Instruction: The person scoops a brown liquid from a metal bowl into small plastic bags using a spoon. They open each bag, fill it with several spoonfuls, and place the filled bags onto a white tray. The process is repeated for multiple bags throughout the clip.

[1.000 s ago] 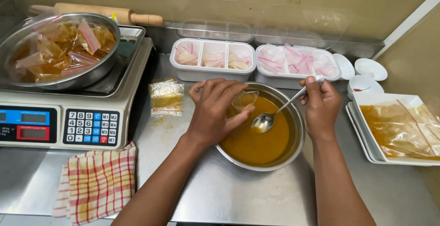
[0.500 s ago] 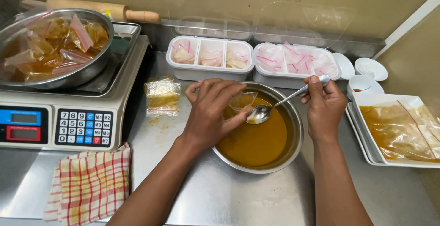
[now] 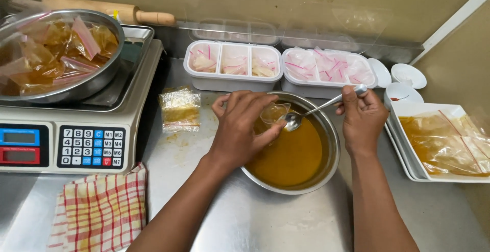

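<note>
My left hand (image 3: 240,127) holds a small clear plastic bag (image 3: 273,113) open over a steel bowl (image 3: 329,168) of orange-brown sauce (image 3: 291,155). My right hand (image 3: 363,120) grips a metal spoon (image 3: 311,113) by its handle, with the spoon's bowl tipped at the mouth of the bag. Both hands hover above the steel bowl, which stands on the metal counter.
A digital scale (image 3: 66,139) at left carries a steel bowl of filled sauce bags (image 3: 56,53). One filled bag (image 3: 179,110) lies by the scale. White tubs (image 3: 232,65) of pink-edged bags stand behind, a tray of filled bags (image 3: 444,142) at right, a checked cloth (image 3: 99,211) at front left.
The spoon has risen out of the sauce and moved left up to the mouth of the small bag. My left hand has kept the bag over the bowl.
</note>
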